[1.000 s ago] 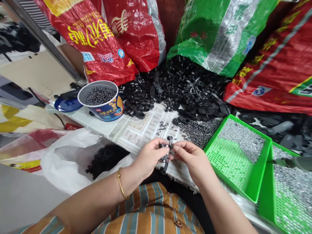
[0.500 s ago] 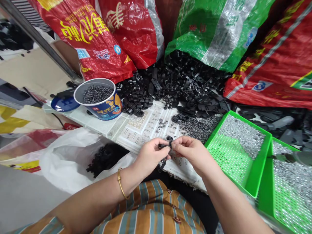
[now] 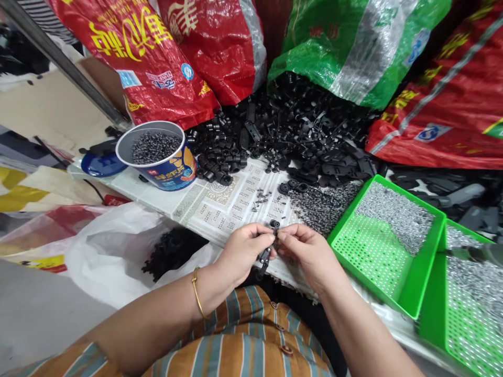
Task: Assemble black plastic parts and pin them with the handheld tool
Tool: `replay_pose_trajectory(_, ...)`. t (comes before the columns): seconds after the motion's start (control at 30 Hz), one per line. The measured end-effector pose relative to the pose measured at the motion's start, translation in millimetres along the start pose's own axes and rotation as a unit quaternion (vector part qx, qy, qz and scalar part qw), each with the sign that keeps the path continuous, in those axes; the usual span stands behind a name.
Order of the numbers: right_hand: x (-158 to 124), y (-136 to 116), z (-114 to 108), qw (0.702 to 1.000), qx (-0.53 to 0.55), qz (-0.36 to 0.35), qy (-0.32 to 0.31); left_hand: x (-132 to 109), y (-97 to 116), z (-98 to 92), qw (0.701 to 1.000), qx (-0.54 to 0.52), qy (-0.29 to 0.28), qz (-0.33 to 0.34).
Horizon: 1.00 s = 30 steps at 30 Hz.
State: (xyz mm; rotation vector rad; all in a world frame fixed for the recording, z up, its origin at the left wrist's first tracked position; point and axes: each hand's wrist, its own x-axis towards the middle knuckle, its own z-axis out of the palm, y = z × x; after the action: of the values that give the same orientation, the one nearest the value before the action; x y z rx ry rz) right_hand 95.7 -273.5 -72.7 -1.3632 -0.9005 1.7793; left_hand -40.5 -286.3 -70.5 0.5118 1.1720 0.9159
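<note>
My left hand point(image 3: 247, 248) is closed around a black jointed plastic part point(image 3: 265, 255), thumb pressed on its upper end. Its lower end, with small round pivots, hangs below the fingers over the table's front edge. My right hand point(image 3: 303, 246) pinches at the same part's upper end from the right, fingertips almost meeting those of the left. Whether a tiny piece sits between the right fingertips is hidden. Just beyond the hands, tiny dark metal pieces point(image 3: 261, 199) are scattered on the patterned tabletop point(image 3: 220, 212), beside a larger spread of them point(image 3: 326, 209).
A blue tub point(image 3: 165, 175) of small dark pieces stands left. Black plastic parts point(image 3: 298, 131) are heaped behind, under red and green sacks point(image 3: 353, 63). Green perforated trays point(image 3: 371, 246) with silvery pieces sit right, near a blurred tool tip point(image 3: 467, 253). A white bag point(image 3: 106, 251) hangs lower left.
The black part has turned slightly in my hands, so more of its jointed length shows below the left thumb. Both hands stay together at its upper end. The view has shifted a little.
</note>
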Motion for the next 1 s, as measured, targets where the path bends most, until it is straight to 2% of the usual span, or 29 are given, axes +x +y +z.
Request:
replay_pose_trajectory(0.33, -4.0, -0.1, 0.3, 1.000, -0.003, -0.013, 0.016, -1.8, -0.1, 0.0, 1.000, 0.011, -0.015, 0.004)
replay_pose_trajectory(0.43, -7.5, 1.8, 2.3, 0.999, -0.020, -0.024, 0.045, -3.1, 2.9, 3.3, 0.999, -0.028, 0.016, 0.012)
replay_pose_trajectory(0.53, -13.4, 7.2, 7.6, 0.996, -0.078, -0.021, 0.024, -3.2, 4.4, 5.2, 0.993, -0.090, 0.046, 0.061)
replay_pose_trajectory(0.6, -16.4, 11.1, 11.0, 0.995, -0.100, -0.020, 0.005, -4.1, 4.5, 4.7, 0.988, -0.134, 0.024, 0.070)
replay_pose_trajectory(0.73, -18.3, 11.2, 12.8, 0.995, -0.093, -0.042, -0.003, -9.5, 3.5, 0.8, 0.981, -0.184, -0.069, 0.014)
replay_pose_trajectory(0.8, -17.3, 5.1, 10.0, 0.985, -0.159, -0.067, -0.011, -12.2, 2.7, -2.1, 0.982, -0.176, -0.072, -0.010)
replay_pose_trajectory(0.83, -15.9, 0.6, 7.6, 0.969, -0.227, -0.094, 0.001, -13.1, 2.4, -3.6, 0.983, -0.170, -0.062, -0.021)
replay_pose_trajectory(0.87, -13.7, -4.5, 4.7, 0.940, -0.314, -0.130, 0.029, -13.7, 2.2, -5.2, 0.985, -0.163, -0.052, -0.031)
replay_pose_trajectory(0.9, -10.3, -9.9, 1.4, 0.894, -0.409, -0.168, 0.071, -14.0, 2.2, -6.7, 0.986, -0.154, -0.041, -0.039)
replay_pose_trajectory(1.0, 6.1, -23.2, -8.4, 0.708, -0.634, -0.239, 0.201, -14.0, 2.7, -10.0, 0.990, -0.130, -0.027, -0.047)
